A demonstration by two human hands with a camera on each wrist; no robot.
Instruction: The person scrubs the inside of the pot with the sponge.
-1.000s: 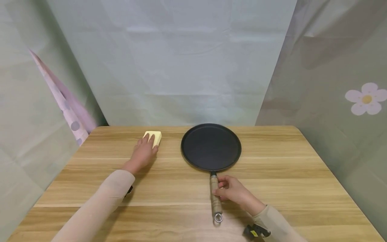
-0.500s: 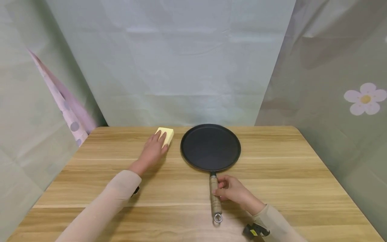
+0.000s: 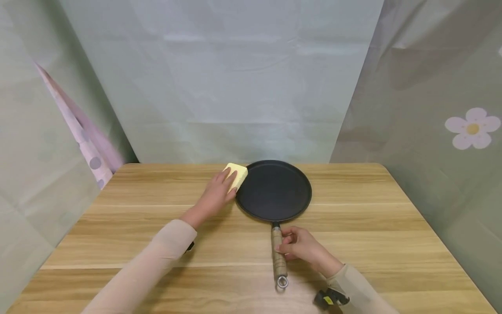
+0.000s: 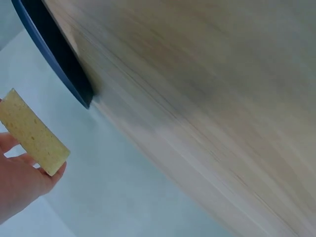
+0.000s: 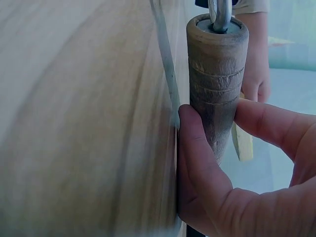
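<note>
My left hand (image 3: 214, 192) grips a pale yellow sponge (image 3: 239, 171) from above, at the left rim of a round black flat pan (image 3: 274, 189). In the left wrist view the sponge (image 4: 34, 133) is held off the table, and a gap shows between it and the pan (image 4: 57, 54). My right hand (image 3: 303, 248) pinches the pan's wooden handle (image 3: 279, 261) between thumb and fingers. The right wrist view shows the thumb and a finger on opposite sides of the handle (image 5: 216, 74), whose end has a metal ring (image 5: 220, 15).
The pan lies on a wood-grain table (image 3: 353, 218), its handle toward me. Pale cloth sheets (image 3: 235, 78) hang behind and on both sides, with a printed flower (image 3: 472, 128) at the right. A black wrist device (image 3: 329, 299) sits at my right cuff.
My left hand has carried the sponge to the right, from the left part of the table to the pan's left rim. My right hand and the pan have stayed in place.
</note>
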